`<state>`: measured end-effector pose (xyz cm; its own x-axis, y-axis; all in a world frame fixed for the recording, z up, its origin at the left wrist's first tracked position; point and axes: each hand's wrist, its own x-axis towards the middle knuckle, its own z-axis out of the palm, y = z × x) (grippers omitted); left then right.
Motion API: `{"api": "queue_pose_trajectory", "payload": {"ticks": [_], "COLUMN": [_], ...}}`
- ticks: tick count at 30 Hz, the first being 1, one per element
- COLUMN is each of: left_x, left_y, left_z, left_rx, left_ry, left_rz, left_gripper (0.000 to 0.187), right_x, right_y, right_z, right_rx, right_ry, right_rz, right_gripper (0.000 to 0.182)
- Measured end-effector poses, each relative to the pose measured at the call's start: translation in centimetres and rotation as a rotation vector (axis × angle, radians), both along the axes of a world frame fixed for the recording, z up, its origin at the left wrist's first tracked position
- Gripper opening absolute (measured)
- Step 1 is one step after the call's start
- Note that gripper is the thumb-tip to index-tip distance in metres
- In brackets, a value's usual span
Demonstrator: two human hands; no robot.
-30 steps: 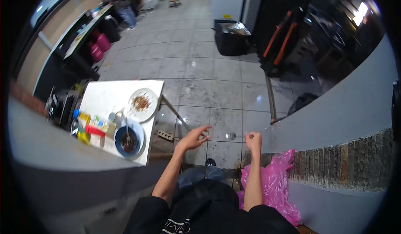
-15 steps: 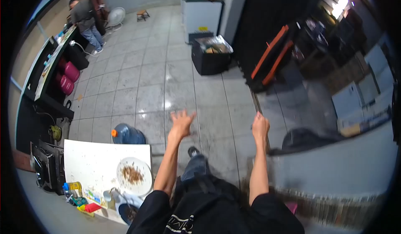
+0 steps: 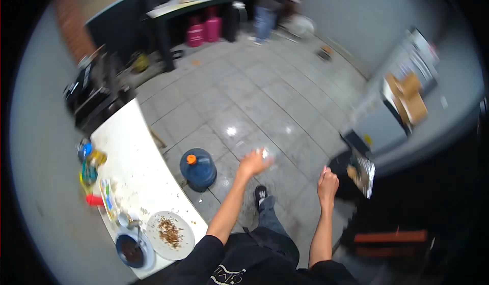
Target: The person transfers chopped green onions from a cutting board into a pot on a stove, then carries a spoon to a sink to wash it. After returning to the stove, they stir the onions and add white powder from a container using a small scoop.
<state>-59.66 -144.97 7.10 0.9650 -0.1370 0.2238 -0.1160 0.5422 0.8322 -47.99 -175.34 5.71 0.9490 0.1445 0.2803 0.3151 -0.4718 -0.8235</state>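
Observation:
My left hand [image 3: 254, 163] hangs in the air over the floor, to the right of a blue water jug [image 3: 198, 169] with an orange cap. Its fingers look stretched out and are blurred by motion; I see nothing held in them. My right hand [image 3: 328, 187] is closed in a fist further right, with a pinkish tip poking up; whatever it holds, if anything, is hidden. On the white table [image 3: 140, 147] at left sits a white plate [image 3: 158, 234] with brown crumbly bits. Beside the plate is a pot [image 3: 131, 249] with dark contents.
Bottles and packets [image 3: 90, 164] line the table's left edge. At right stand a black insulated box [image 3: 342, 165] with foil and a grey cabinet [image 3: 379, 113] bearing cardboard. Pink gas cylinders [image 3: 195, 32] stand under a counter at the back, near a person [image 3: 265, 15].
The view has turned right, so the table, jug and box sit elsewhere in it. My left hand's spread fingers are now blurred. My right hand stays closed.

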Motion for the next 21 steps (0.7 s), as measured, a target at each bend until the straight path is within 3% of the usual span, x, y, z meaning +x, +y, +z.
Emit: {"api": "queue_pose_trajectory", "payload": {"ticks": [2,3,4,6,8,10,13,15,16,18,19,20,21], "left_x": [1.5,2.5,2.6,2.0,-0.8,-1.0,1.3,3.1,3.6,4.9,5.7,6.1,7.1], "left_y": [2.7,4.8,6.9,10.9,14.1,17.7,24.4,29.2,31.2,35.0,37.1,39.3,41.4], "left_z": [-3.1,-2.6,-2.3,3.0,9.9,12.0,7.9,3.6,0.6,-6.2,-6.3,-6.4,-3.8], "left_rx": [0.514,0.761,0.748,0.209,0.233,0.293,0.047,-0.124,-0.115,0.88,1.368,1.374,0.776], "left_ry": [0.153,0.263,0.3,0.33,0.2,0.075,0.003,-0.061,-0.059,0.313,0.516,0.523,0.643], "left_rz": [0.204,0.3,0.383,0.644,0.881,1.091,0.951,0.824,0.843,0.934,0.91,0.9,0.912], "left_gripper": [0.062,0.06,0.06,0.054,0.054,0.054,0.061,0.065,0.065,0.059,0.056,0.056,0.053], "right_x": [5.1,8.0,9.9,13.8,17.6,20.0,21.8,22.2,22.4,23.7,24.5,24.9,25.7], "right_y": [5.7,8.9,11.5,17.2,23.7,31.2,43.9,51.8,54.4,59.9,62.1,63.7,66.1], "right_z": [1.3,3.1,4.7,8.7,11.1,11.9,9.2,4.0,3.4,2.4,1.8,1.0,0.9], "right_rx": [-0.246,0.251,0.695,0.9,1.24,1.353,1.154,0.543,0.546,0.485,0.448,0.415,0.379], "right_ry": [-0.386,0.061,0.572,0.709,0.86,0.933,1.145,0.764,0.774,0.826,0.852,0.886,0.912], "right_rz": [0.102,0.155,0.174,0.553,0.892,0.682,0.741,0.68,0.699,0.764,0.785,0.79,0.801], "right_gripper": [0.043,0.041,0.038,0.036,0.033,0.033,0.032,0.03,0.03,0.03,0.03,0.03,0.029]}}
